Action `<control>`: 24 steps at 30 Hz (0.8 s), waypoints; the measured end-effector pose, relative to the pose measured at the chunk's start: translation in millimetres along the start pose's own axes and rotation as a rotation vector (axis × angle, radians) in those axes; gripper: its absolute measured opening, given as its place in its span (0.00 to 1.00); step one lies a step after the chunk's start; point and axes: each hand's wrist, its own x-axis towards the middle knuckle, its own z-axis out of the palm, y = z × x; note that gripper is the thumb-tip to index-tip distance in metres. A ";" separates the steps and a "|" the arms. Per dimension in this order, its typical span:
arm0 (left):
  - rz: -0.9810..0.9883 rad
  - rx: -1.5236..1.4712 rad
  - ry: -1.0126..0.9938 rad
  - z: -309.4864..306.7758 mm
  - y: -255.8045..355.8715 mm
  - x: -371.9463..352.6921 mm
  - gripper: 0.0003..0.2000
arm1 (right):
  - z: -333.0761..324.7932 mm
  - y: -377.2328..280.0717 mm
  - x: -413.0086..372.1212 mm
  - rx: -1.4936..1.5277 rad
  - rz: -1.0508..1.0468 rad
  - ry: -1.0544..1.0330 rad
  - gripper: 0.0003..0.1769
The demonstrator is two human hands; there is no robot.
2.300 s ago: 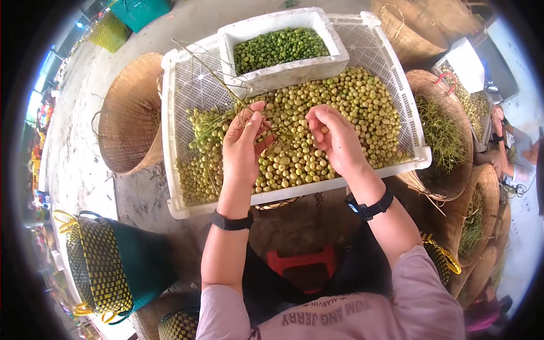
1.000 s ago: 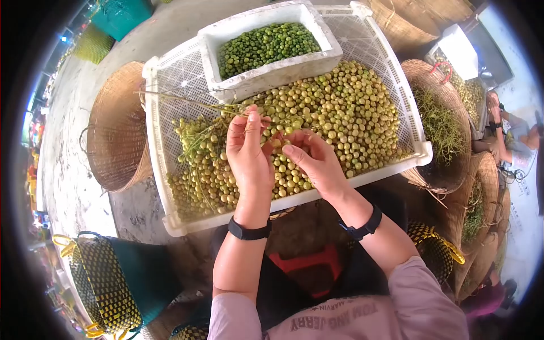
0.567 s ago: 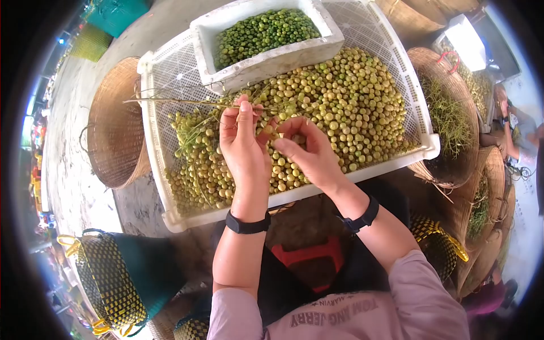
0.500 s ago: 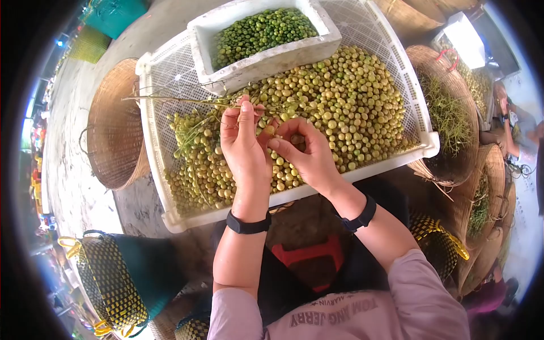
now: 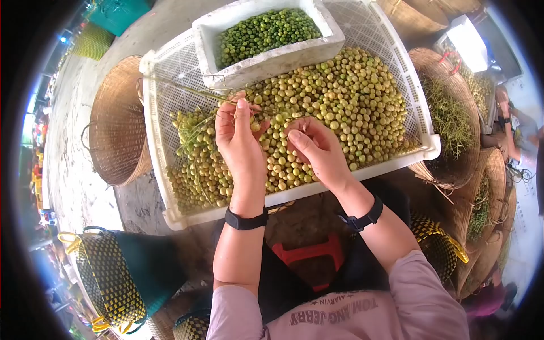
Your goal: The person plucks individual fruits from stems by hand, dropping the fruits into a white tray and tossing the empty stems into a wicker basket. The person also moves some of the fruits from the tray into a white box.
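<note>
My left hand [image 5: 241,133] pinches a thin green-brown stem [image 5: 195,90] that reaches up to the left over the white perforated tray [image 5: 161,170]. To its right, my right hand [image 5: 317,147] has its thumb pressed to curled fingers, above the heap of yellow-green round fruits [image 5: 360,102]; what it holds, if anything, is hidden. A gap separates the two hands. Thin green stems with fruits [image 5: 192,136] lie in the tray left of my left hand. At the tray's back stands a white foam box [image 5: 272,65] of small dark green fruits [image 5: 266,34].
A wicker basket [image 5: 116,130] stands to the left. On the right, another basket [image 5: 430,56] holds green stems. Below left is a black-and-yellow woven basket [image 5: 107,283]. A red stool [image 5: 311,249] shows below the tray. At the far right a co-worker's arm [image 5: 508,133] is visible.
My right hand has moved right and slightly down, away from my left hand. My left hand has shifted slightly left with the stem.
</note>
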 end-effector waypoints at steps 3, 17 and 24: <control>0.358 0.505 -0.110 -6.7 -0.4 10.2 0.04 | -0.2 -13.1 -4.1 -0.073 -0.122 0.005 0.09; 0.033 0.652 -0.458 3.5 -1.4 -18.1 0.05 | -27.7 -17.6 6.8 -0.888 -0.608 0.218 0.11; -0.103 0.659 -0.465 -0.7 -4.5 -10.8 0.07 | -31.9 -19.1 7.3 -1.090 -0.677 0.138 0.08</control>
